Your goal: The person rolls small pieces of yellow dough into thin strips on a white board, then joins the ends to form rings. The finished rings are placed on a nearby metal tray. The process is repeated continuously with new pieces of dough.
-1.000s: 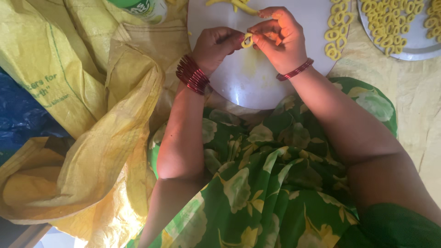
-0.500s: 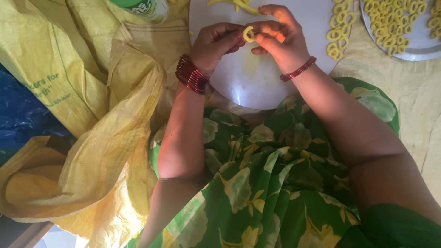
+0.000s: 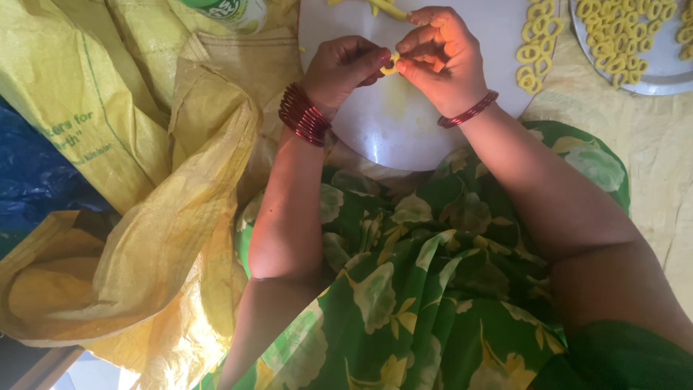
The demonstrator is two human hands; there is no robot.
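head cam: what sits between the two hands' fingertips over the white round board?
Head view: a small yellow dough piece, pinched between left hand and right hand, above the white round board.

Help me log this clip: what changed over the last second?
Little: both hands, left hand and right hand, keep pinching the yellow dough piece, which showed as a ring earlier and is now mostly hidden. The white round board, shaped rings and yellow sacks stayed put.

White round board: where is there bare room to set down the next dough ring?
The white round board is bare below the left hand and right hand, down to its near edge. Its right rim is crowded with dough rings; the metal plate is packed.
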